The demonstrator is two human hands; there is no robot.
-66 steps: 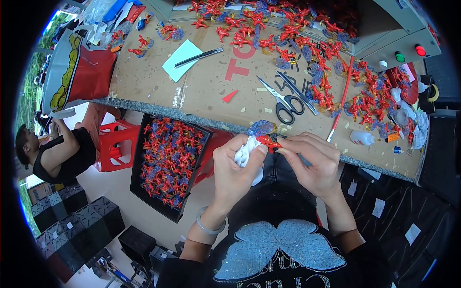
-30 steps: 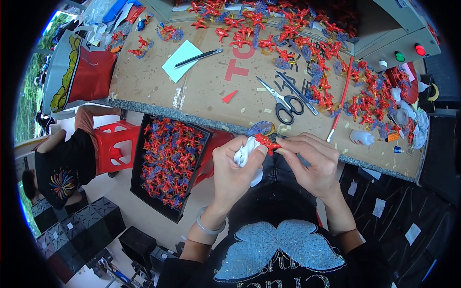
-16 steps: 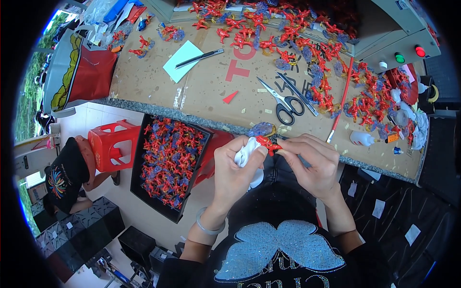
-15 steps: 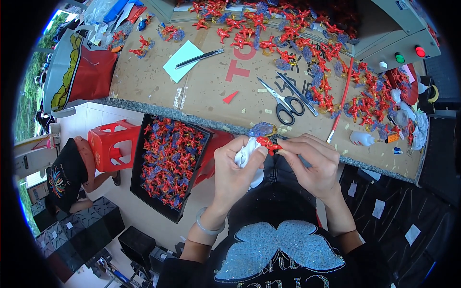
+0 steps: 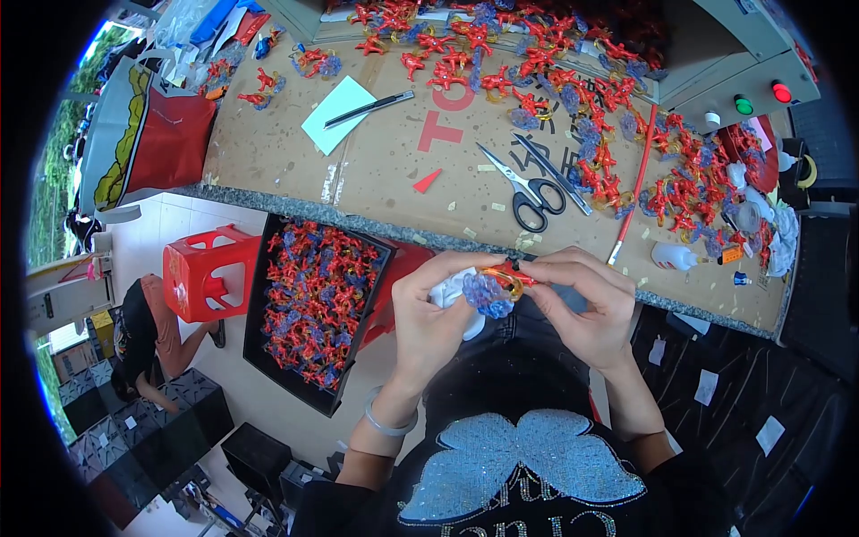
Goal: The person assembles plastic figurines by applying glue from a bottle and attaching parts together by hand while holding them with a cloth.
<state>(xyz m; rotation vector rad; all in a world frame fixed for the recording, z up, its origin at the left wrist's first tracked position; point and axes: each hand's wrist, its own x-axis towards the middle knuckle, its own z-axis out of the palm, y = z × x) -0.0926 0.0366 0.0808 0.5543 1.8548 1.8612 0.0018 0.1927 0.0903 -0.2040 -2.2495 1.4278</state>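
Observation:
Between my two hands is a small red plastic figure (image 5: 489, 294) with a translucent purple lump and an orange-yellow see-through part. My left hand (image 5: 426, 309) is closed around it, with a wadded white cloth (image 5: 446, 290) in the palm. The fingertips of my right hand (image 5: 586, 304) pinch the figure's other end. Both hands are just off the table's front edge, above my lap. Beyond them on the cardboard lie black-handled scissors (image 5: 537, 204) and a closed grey-black cutter knife (image 5: 557, 174).
Many similar figures (image 5: 537, 63) cover the table's back and right. A black tray (image 5: 253, 331) full of them stands at left by a red stool (image 5: 210, 273). A red stick (image 5: 637, 179), a white bottle (image 5: 673, 258) and paper (image 5: 335, 125) lie on the cardboard. Another person (image 5: 148, 331) bends at far left.
The figure has been turned in my hands; its purple lump now faces down toward me instead of away. At far left the other person has bent lower toward the black crates.

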